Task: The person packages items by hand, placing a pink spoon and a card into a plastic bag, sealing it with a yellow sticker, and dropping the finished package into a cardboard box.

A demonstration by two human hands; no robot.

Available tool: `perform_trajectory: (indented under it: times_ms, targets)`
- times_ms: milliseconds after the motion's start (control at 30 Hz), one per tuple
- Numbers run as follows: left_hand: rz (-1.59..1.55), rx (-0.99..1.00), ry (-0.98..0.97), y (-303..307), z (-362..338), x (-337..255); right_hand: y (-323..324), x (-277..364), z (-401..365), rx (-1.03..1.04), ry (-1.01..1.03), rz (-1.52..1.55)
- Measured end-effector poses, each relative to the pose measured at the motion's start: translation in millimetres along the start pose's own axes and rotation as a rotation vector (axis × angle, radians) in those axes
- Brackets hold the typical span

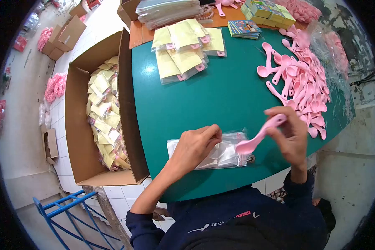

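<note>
My right hand (291,135) grips a pink plastic spoon (260,135) by its handle, thumb and fingers closed round the end. The spoon's bowl points left, over the right end of a stack of clear plastic bags (227,160). Above that stack, my left hand (196,146) is closed, its fingertips pinched at the top bag; the exact hold is partly hidden by the fingers. A big heap of pink spoons (298,81) lies beyond my right hand. Farther back are filled bags (181,54) with yellowish cards and pink spoon handles showing.
Left of the green table (166,108) stands an open cardboard box (77,137) full of packed bags. Along the back are a pile of plastic sleeves (168,12), colourful booklets (243,29) and card stacks (268,14). A blue metal frame (66,204) stands at lower left.
</note>
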State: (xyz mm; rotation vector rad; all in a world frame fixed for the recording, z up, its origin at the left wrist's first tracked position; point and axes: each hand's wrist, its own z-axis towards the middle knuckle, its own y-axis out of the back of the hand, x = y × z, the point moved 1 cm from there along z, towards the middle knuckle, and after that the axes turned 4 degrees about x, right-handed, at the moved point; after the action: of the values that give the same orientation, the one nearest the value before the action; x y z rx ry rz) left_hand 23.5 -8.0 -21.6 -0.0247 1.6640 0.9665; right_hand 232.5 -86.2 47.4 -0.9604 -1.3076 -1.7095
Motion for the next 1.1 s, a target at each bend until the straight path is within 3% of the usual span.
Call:
perform_trajectory:
  times_ms: [33,67,167,200,333,467,767,867,1033,1100]
  targets:
    - [-0.041,-0.003,-0.016,2.2,0.1,0.0,-8.9,-5.9,-3.1,-0.031,-0.063,0.098]
    - [-0.081,-0.006,-0.031,5.2,-0.2,-0.3,-12.5,-14.4,-3.5,0.0,0.01,-0.108]
    - [-0.259,-0.055,-0.098,23.4,-6.7,3.3,-13.4,-18.2,-3.1,-0.011,-0.081,-0.307]
    - [-0.327,-0.077,-0.125,30.8,-9.3,4.0,-12.6,-22.5,-3.9,-0.052,-0.154,-0.242]
    - [-0.868,-0.015,0.182,48.0,-12.9,-4.7,-11.9,-22.5,7.3,-0.123,-0.111,0.107]
    - [-0.89,-0.01,0.215,49.2,-8.1,-13.1,-12.0,-0.5,27.0,-0.197,0.082,0.223]
    - [-0.919,-0.047,0.108,40.2,0.6,-15.0,-23.5,15.5,42.9,-0.063,0.087,0.259]
    - [-0.897,-0.062,0.079,43.7,6.0,-20.8,-27.0,14.9,50.7,0.008,0.102,0.142]
    - [-0.74,-0.21,0.021,43.9,14.7,-20.2,-22.0,23.2,66.9,0.015,0.274,0.105]
    - [-0.71,-0.119,0.02,47.9,15.0,-15.5,-26.6,26.8,74.4,-0.019,0.362,0.125]
